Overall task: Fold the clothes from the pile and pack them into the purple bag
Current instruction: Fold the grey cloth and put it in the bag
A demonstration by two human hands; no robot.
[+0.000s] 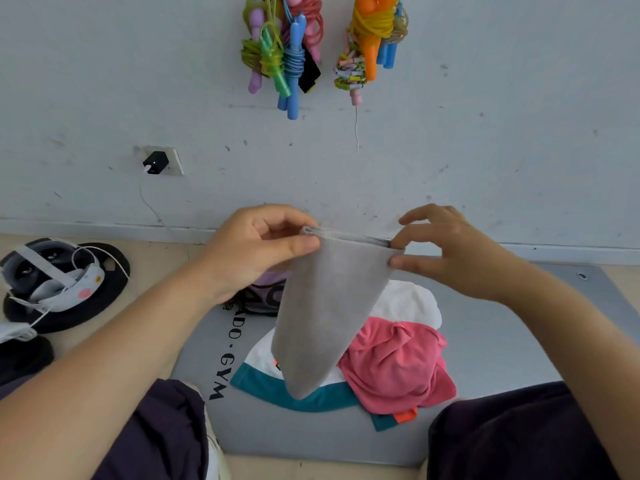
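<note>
Here 2 hands (pixel 256 247) (pixel 450 251) pinch 1 grey garment (pixel 322 317).

Supporting surface: tan floor (pixel 162 261) along the wall, with a grey gym mat (pixel 485 341) laid on it, lettered "GYM". Directly on the mat: a pink garment (pixel 398 362), crumpled, overlapping a white garment (pixel 408 303) and a white-and-teal garment (pixel 311 400); a purple bag (pixel 266 292), partly hidden. On the floor at left, black discs (pixel 104 289) carrying a white headset (pixel 59 278) with cable.
</note>
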